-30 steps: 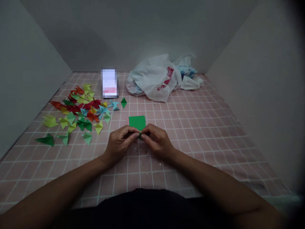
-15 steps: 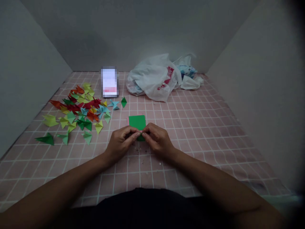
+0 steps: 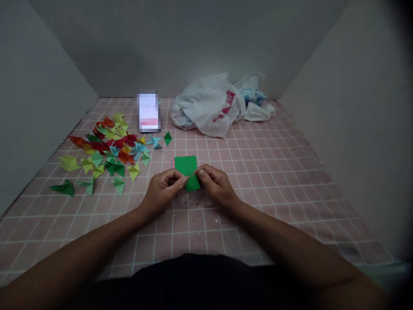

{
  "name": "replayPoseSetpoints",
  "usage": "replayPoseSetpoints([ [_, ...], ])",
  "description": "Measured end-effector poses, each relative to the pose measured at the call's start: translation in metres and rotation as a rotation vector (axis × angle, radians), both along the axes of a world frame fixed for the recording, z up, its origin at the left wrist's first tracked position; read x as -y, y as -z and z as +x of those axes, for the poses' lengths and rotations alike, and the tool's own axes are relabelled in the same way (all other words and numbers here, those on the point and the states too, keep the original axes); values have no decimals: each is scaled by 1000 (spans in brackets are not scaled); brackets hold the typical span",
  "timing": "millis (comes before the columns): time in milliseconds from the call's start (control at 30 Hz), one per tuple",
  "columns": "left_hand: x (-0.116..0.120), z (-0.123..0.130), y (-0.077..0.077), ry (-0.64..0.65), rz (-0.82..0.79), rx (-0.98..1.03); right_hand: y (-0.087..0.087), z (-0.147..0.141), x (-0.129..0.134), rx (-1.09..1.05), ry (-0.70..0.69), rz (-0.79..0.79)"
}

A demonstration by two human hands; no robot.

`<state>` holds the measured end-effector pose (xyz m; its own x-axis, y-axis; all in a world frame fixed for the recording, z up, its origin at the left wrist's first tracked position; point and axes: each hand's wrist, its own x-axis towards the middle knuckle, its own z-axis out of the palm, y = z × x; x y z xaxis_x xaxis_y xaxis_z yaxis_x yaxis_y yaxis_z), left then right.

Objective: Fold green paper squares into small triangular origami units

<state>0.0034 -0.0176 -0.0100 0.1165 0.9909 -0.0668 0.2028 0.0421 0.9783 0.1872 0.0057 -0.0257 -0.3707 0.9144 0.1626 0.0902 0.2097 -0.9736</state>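
Observation:
Between my two hands is a small piece of green paper (image 3: 192, 184), its lower part showing below the fingertips. My left hand (image 3: 167, 186) pinches its left side between thumb and fingers. On its right side, the thumb and forefinger of my right hand (image 3: 215, 181) are closed on it. Just behind the fingers lies a green paper square (image 3: 185, 165) on the cloth, with a thin pink edge showing at its left. My fingers hide part of the held paper, so its exact folds cannot be made out.
Folded paper cranes (image 3: 112, 166) in several colours lie spread at the left, with a dark green one (image 3: 167, 138) apart from them. A phone with a lit screen (image 3: 149, 113) stands behind. A white plastic bag (image 3: 206, 103) lies at the back wall on the pink checked cloth (image 3: 258, 172).
My right hand's fingertips have drawn slightly away from the left ones, to the right and up. More of the held green paper now shows between them.

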Motion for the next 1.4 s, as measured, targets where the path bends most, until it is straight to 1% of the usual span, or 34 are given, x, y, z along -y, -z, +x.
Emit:
replayPoseSetpoints([
  [100, 0, -1, 3, 6, 43, -39, 4, -2, 0, -35, -46, -74],
  [167, 0, -1, 5, 27, 87, -71, 6, -3, 0, -34, -26, -104],
  [233, -2, -2, 6, 60, 139, -111, 6, -3, 0, 9, 0, -68],
  [367, -3, -4, 3, 164, 292, -248, 1, -1, 1, 115, 13, 94],
  [433, -2, -4, 3, 176, 349, -296, 0, 0, 2, 107, 23, 103],
  [467, -1, -4, 3, 159, 357, -303, 0, 0, 2, 82, 25, 70],
  [533, 0, -4, 4, 106, 325, -286, 1, 0, 2, 7, -1, -54],
  [633, 0, -4, 5, 33, 252, -238, 4, -1, 2, -101, -95, -239],
  [700, -1, -5, 6, 13, 228, -219, 5, -2, 2, -122, -115, -286],
  [767, -3, -6, 7, 17, 212, -197, 6, -3, 3, -105, -98, -297],
  [867, -4, -5, 7, 69, 168, -134, 4, -3, 4, -64, -86, -276],
  [967, -4, -4, 6, 98, 83, -84, 1, -2, 6, -29, -86, -244],
  [1100, -2, -3, 5, 68, -8, -32, 2, -2, 4, -14, -67, -240],
  [1167, -3, -3, 5, 43, -7, -26, 4, -2, 2, -36, -70, -255],
  [1233, -5, -3, 5, 25, 9, -25, 5, -2, 0, -41, -66, -238],
  [1300, -6, -3, 3, 34, 46, -29, 4, -1, 0, 7, -63, -158],
  [1400, -5, -1, 1, 69, 61, -32, 0, -1, 3, 144, -52, 55],
])
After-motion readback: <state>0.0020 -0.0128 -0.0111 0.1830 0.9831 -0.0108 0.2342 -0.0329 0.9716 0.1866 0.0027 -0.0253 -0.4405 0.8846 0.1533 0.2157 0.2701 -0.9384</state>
